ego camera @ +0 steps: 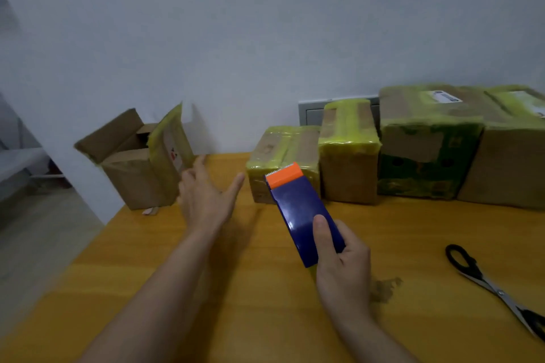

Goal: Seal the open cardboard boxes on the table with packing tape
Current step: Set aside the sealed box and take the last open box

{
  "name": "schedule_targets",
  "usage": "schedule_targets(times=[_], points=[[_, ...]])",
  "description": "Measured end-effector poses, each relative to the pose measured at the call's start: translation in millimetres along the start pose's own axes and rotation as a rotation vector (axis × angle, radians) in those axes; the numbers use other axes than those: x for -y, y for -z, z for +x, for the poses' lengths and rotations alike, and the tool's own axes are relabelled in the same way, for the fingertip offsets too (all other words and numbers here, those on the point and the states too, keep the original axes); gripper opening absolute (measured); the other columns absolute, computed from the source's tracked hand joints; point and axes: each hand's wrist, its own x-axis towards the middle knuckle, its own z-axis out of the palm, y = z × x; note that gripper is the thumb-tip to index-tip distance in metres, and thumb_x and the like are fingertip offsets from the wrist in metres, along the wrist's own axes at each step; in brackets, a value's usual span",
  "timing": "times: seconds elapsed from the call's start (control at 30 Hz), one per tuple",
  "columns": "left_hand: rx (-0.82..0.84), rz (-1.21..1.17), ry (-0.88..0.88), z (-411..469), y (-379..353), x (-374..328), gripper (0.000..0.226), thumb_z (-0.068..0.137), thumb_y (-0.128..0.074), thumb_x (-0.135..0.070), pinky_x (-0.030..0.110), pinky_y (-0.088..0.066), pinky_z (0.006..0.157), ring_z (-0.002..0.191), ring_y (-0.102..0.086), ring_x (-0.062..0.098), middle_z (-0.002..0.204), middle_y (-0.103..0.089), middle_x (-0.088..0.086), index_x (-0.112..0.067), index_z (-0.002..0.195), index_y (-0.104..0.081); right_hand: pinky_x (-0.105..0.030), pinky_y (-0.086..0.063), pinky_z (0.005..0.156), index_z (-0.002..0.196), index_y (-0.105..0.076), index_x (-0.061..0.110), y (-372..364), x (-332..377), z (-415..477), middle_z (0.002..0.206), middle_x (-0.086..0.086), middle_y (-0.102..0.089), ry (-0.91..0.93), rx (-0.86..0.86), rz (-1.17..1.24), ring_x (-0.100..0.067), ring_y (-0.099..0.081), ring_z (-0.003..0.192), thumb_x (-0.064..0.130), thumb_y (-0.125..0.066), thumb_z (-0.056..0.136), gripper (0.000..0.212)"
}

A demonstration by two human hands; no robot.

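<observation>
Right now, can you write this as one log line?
left hand: open, near open brown cardboard box | right hand: holds blue-and-orange tape dispenser

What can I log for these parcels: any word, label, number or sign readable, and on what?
Nothing is readable.
White label on the green box: blurred.
The green box's printing: illegible.
Second label on the far-right box: blurred.
Red mark on the open box flap: blurred.
The tape dispenser: no text.

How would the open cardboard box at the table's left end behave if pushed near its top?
The open cardboard box looks taller than it is wide, so a high push would probably tip it. Its raised flaps look loose and would likely fold, not carry the push. It sits near the table edge, so it might go off.
</observation>
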Motion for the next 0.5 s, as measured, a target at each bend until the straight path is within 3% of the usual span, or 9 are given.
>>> schedule_targets(times=[0.1,0.17,0.37,0.5], points=[[-0.269,-0.047,0.160,28.8,40.2,27.3,0.092,0.070,-0.080,-0.070,0.055,-0.036,0.110,0.136,-0.039,0.039,0.147,-0.038,0.014,-0.024,0.139,-0.040,-0.020,-0.032,0.049,0.072,-0.059,0.003,-27.7,4.4,3.6,0.062,-0.010,-0.055,0.020,0.056,0.006,-0.015,-0.045,0.053,0.051,-0.057,0.097,0.055],[-0.349,-0.075,0.257,44.1,59.4,46.3,0.099,0.062,-0.084,-0.072,0.056,-0.034,0.111,0.136,-0.038,0.040,0.148,-0.034,0.013,-0.025,0.137,-0.039,-0.018,-0.031,0.048,0.070,-0.058,0.004,-46.8,4.5,6.4,0.060,-0.009,-0.054,0.027,0.078,0.011,-0.011,-0.044,0.052,0.052,-0.058,0.098,0.055],[-0.226,-0.070,0.362,80.1,70.6,99.8,0.126,0.047,-0.081,-0.087,0.062,-0.030,0.116,0.145,-0.028,0.044,0.162,-0.020,0.015,-0.040,0.149,-0.022,-0.023,-0.036,0.052,0.074,-0.063,0.005,-91.6,-13.6,7.6,0.066,-0.011,-0.059,-0.012,0.138,0.014,-0.025,-0.050,0.057,0.052,-0.053,0.091,0.050],[-0.231,-0.054,0.359,100.8,58.9,111.4,0.124,0.052,-0.084,-0.081,0.061,-0.036,0.114,0.142,-0.034,0.041,0.157,-0.030,0.014,-0.036,0.150,-0.023,-0.018,-0.038,0.050,0.078,-0.066,0.004,-93.0,-26.2,7.5,0.067,-0.012,-0.061,-0.094,0.122,0.034,-0.022,-0.052,0.057,0.054,-0.054,0.086,0.052]])
